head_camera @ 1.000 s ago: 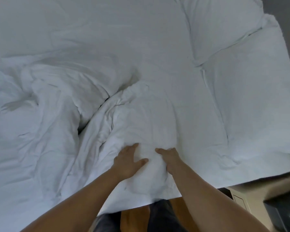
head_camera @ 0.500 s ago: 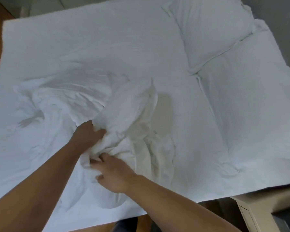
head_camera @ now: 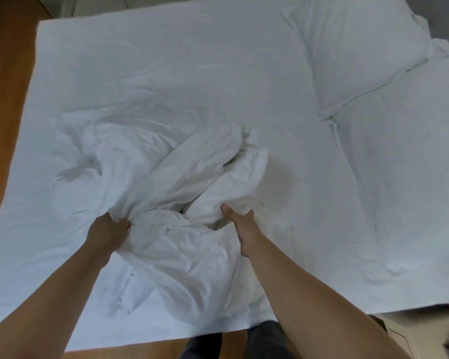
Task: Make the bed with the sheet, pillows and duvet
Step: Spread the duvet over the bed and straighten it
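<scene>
Both hands clutch the crumpled white duvet (head_camera: 166, 182) bunched mid-bed: the left hand (head_camera: 109, 230) fists a gathered fold, the right hand (head_camera: 240, 224) digs curled fingers into another. It lies on the sheet (head_camera: 182, 60), with two pillows (head_camera: 358, 47) at the right.

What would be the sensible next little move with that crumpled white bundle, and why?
Probably lift the duvet and draw it apart to find an edge. It lies bunched in the middle of the flat sheet. The left hand and the right hand each grip a fold of it. Both pillows sit at the head, so spreading seems to be what remains.
</scene>
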The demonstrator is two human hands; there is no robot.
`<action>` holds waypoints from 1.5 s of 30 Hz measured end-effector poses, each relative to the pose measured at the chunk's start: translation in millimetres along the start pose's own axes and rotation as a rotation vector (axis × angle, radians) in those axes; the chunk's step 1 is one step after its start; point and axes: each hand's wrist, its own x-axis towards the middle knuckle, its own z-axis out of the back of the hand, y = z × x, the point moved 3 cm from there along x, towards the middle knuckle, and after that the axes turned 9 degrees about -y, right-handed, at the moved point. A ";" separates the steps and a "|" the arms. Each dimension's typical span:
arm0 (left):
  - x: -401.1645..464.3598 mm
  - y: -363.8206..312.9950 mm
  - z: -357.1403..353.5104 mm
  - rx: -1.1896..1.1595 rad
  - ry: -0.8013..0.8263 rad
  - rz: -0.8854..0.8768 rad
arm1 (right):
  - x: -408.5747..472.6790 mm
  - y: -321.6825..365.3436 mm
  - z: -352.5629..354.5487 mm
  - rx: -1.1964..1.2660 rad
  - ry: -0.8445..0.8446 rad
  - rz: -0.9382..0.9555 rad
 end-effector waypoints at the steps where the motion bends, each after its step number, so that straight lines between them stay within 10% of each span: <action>1: 0.5 7.3 6.8 0.050 -0.003 -0.010 | -4.8 0.2 -16.8 0.003 0.021 0.036; 10: 14.5 22.4 59.8 -0.170 -0.031 -0.089 | -106.4 -25.1 -139.1 -1.105 0.453 0.663; 16: 32.7 4.0 58.2 -0.071 0.057 -0.373 | -138.3 -56.2 -135.8 -1.487 0.686 0.688; 20: 7.9 6.6 25.8 -0.087 0.147 -0.277 | -132.4 -74.9 -121.0 -1.419 0.646 0.544; 28: -71.1 -54.1 -11.4 -0.285 0.181 -0.429 | -119.1 -106.6 -84.0 -0.700 0.048 0.270; 36: -67.7 -97.4 61.3 -0.688 0.186 -0.404 | -165.3 44.6 -86.7 -0.340 0.050 0.473; 45: -99.0 -60.3 120.0 -0.221 0.168 -0.701 | -289.0 206.2 -101.6 -0.283 0.219 0.786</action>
